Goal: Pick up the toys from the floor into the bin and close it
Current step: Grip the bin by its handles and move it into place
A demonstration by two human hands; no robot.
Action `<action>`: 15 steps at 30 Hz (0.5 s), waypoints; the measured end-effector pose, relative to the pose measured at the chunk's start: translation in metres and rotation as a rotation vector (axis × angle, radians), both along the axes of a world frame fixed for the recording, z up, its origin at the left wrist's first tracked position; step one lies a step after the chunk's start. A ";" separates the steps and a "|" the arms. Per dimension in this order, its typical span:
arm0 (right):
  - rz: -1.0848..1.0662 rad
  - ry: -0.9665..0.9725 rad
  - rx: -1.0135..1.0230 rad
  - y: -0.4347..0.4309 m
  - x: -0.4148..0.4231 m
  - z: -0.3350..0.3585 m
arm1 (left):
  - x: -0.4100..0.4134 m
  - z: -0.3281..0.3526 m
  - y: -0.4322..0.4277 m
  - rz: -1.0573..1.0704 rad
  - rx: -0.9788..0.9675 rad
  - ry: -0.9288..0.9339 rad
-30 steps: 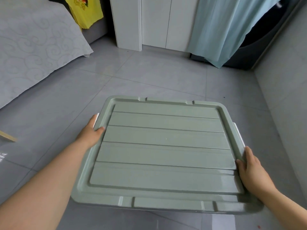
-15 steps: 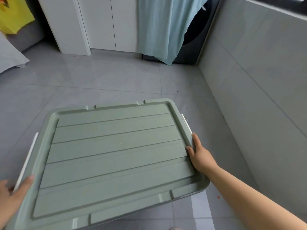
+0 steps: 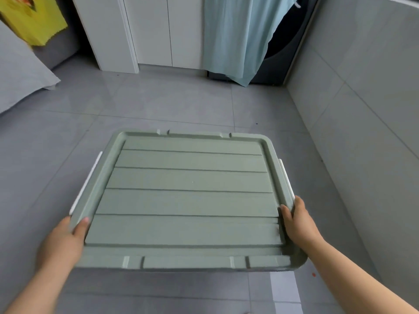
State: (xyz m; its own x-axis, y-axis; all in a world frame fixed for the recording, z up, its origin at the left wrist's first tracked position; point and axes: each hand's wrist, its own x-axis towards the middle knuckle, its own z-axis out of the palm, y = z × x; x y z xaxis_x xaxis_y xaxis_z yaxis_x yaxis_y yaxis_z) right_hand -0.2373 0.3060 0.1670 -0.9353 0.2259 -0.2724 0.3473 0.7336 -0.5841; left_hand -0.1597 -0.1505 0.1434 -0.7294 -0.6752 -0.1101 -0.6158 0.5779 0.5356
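Observation:
A sage-green bin with its ribbed lid (image 3: pixel 188 196) on fills the middle of the head view above the grey tiled floor. White latch handles run along its left and right edges. My left hand (image 3: pixel 65 241) grips the near left edge, thumb over the rim. On the near right edge, my right hand (image 3: pixel 297 220) holds the rim, fingers curled by the white latch. The bin's body and whatever is inside are hidden under the lid. No toys show on the floor.
A grey tiled wall (image 3: pixel 362 109) rises close on the right. White cabinet doors (image 3: pixel 158 30) and a hanging light-blue cloth (image 3: pixel 233 37) stand at the back, with a dark appliance behind. A grey bed cover (image 3: pixel 20 71) lies at the left.
The view swung right and then partly back, so the bin now sits centred and level. My left hand slid from the mid left edge to the near left corner.

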 end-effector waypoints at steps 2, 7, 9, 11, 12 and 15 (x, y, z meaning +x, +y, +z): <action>-0.056 0.020 -0.013 0.004 0.004 -0.003 | -0.028 0.011 0.008 -0.033 -0.022 -0.042; -0.182 0.055 -0.076 0.021 0.010 -0.010 | -0.083 0.016 0.021 -0.168 -0.016 -0.062; -0.229 0.070 -0.110 0.027 0.014 -0.010 | -0.103 0.015 0.027 -0.198 -0.015 -0.079; -0.280 0.089 -0.149 0.032 0.017 -0.011 | -0.123 0.016 0.037 -0.243 -0.009 -0.087; -0.325 0.085 -0.161 0.033 0.018 -0.010 | -0.133 0.015 0.041 -0.263 -0.007 -0.090; -0.465 0.079 -0.181 0.047 0.021 -0.013 | -0.168 0.019 0.062 -0.283 0.024 -0.159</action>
State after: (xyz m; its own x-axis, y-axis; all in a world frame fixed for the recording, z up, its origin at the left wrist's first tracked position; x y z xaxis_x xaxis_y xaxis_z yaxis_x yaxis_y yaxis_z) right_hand -0.2161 0.3528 0.1544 -0.7661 0.5796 -0.2779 0.5628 0.3960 -0.7255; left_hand -0.3279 -0.0881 0.1620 -0.8601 -0.4441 -0.2510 -0.5096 0.7261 0.4616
